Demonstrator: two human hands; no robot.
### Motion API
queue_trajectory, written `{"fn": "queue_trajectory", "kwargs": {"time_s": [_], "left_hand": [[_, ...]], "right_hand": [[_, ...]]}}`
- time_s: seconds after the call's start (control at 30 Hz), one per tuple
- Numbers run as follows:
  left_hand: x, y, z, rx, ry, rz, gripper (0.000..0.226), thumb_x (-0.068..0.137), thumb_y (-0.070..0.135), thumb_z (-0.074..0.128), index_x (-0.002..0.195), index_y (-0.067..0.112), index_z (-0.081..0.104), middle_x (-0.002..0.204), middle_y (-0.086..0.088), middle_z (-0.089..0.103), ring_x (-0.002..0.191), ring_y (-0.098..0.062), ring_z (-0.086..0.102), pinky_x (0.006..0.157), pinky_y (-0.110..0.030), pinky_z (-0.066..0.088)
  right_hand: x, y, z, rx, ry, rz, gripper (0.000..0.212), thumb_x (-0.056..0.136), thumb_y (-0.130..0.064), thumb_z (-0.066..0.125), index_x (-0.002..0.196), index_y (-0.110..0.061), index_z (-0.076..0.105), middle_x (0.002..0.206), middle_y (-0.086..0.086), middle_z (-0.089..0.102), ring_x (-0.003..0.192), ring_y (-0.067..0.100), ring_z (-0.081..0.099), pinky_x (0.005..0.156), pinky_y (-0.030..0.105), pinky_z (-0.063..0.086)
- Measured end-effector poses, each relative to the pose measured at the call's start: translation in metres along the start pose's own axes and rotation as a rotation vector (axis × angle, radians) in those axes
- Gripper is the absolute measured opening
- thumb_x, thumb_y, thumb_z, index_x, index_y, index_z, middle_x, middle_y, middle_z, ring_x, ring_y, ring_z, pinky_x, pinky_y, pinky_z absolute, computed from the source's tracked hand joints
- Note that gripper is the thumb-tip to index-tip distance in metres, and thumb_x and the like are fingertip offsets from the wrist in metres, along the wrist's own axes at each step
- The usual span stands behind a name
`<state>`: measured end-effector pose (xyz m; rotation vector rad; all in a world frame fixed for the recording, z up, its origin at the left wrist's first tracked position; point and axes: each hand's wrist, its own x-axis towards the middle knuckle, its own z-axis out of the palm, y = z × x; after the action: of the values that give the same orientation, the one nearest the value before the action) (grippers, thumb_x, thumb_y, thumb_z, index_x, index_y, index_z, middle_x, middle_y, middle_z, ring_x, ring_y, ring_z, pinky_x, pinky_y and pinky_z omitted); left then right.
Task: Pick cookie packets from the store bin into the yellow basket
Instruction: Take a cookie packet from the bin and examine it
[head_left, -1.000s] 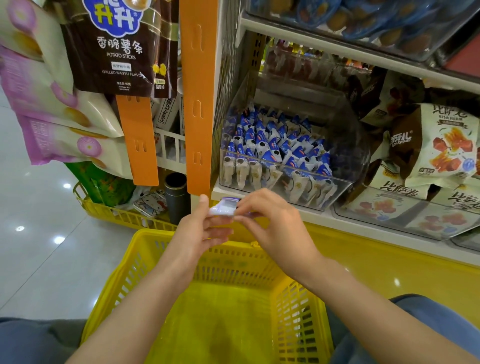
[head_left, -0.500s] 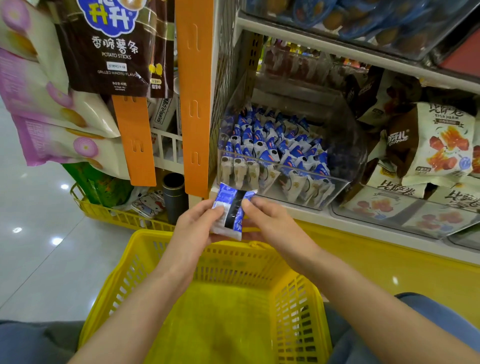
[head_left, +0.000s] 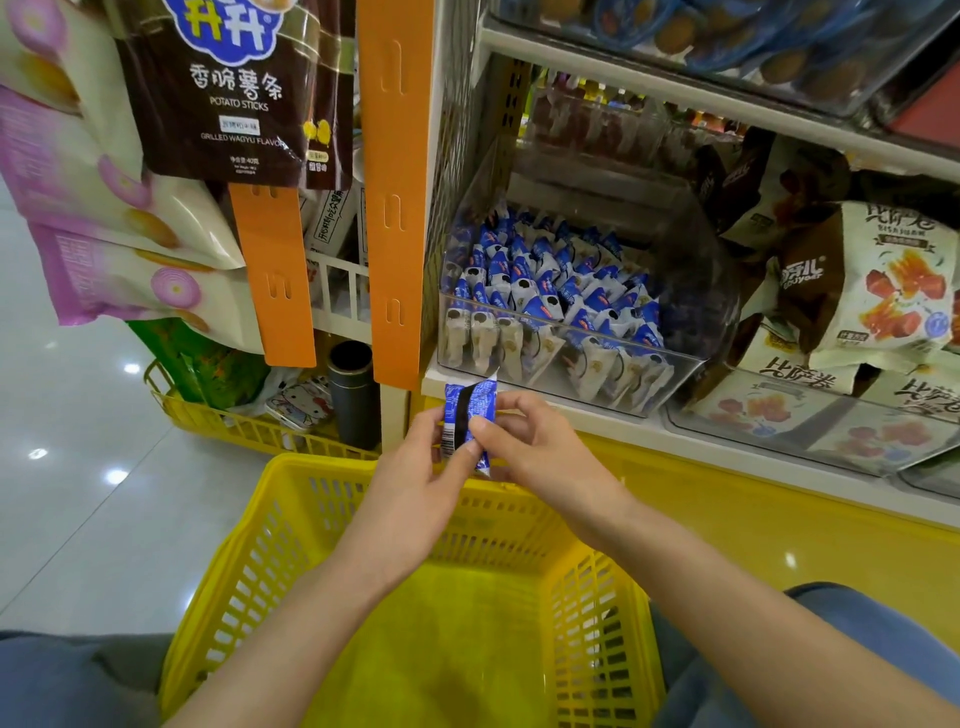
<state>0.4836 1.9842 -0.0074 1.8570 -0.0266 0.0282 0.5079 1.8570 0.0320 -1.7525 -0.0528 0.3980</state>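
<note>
Big yellow basket (head_left: 249, 571) fills the lower middle of the frame, nothing visible in it, sitting between the person's knees. Behind it, across the right half, is the shelf (head_left: 613, 423). The clear store bin (head_left: 696, 312) sits on it, stuffed with blue-and-white cookie packets (head_left: 545, 291) standing in rows. Upper left, there's a brown potato sticks bag (head_left: 228, 93) hanging.

Both forearms come up from the bottom edge and meet at centre frame. The left hand (head_left: 415, 488) and right hand (head_left: 540, 457) share one held packet (head_left: 467, 421). Each grip is pinching it, left on the barcode edge and right thumb on the lower right corner. It's upright, barcode side toward the camera, just above the basket's far rim and just below the bin's front left corner. So it's out of the bin but not in the basket.
</note>
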Motion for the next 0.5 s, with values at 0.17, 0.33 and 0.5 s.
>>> {"fn": "queue_trajectory", "kwargs": {"time_s": [0.17, 0.33, 0.5], "left_hand": [[-0.001, 0.001, -0.001, 0.109, -0.057, 0.023, 0.036, 0.097, 0.029, 0.041, 0.133, 0.032, 0.043, 0.095, 0.006, 0.066, 0.084, -0.012, 0.061, 0.065, -0.017, 0.044], [0.001, 0.003, -0.004, 0.07, -0.134, 0.019, 0.041, 0.099, 0.027, 0.038, 0.139, 0.032, 0.038, 0.11, 0.001, 0.065, 0.101, -0.023, 0.06, 0.087, -0.037, 0.048], [0.002, 0.006, -0.004, 0.082, -0.032, 0.078, 0.034, 0.095, 0.026, 0.046, 0.127, 0.036, 0.045, 0.104, 0.019, 0.05, 0.095, 0.014, 0.049, 0.076, 0.0, 0.038]], "right_hand": [[0.001, 0.007, 0.003, -0.13, 0.088, -0.109, 0.023, 0.089, -0.022, 0.059, 0.11, -0.023, 0.049, 0.108, -0.001, 0.064, 0.083, 0.007, 0.064, 0.062, 0.013, 0.052], [0.002, 0.012, 0.003, -0.189, 0.148, -0.175, 0.024, 0.088, -0.028, 0.061, 0.107, -0.029, 0.046, 0.102, -0.01, 0.061, 0.085, 0.004, 0.062, 0.065, 0.017, 0.052], [0.003, 0.012, 0.002, -0.101, 0.121, -0.185, 0.023, 0.089, -0.024, 0.059, 0.108, -0.025, 0.047, 0.109, -0.002, 0.062, 0.089, 0.007, 0.064, 0.066, 0.017, 0.051]]}}
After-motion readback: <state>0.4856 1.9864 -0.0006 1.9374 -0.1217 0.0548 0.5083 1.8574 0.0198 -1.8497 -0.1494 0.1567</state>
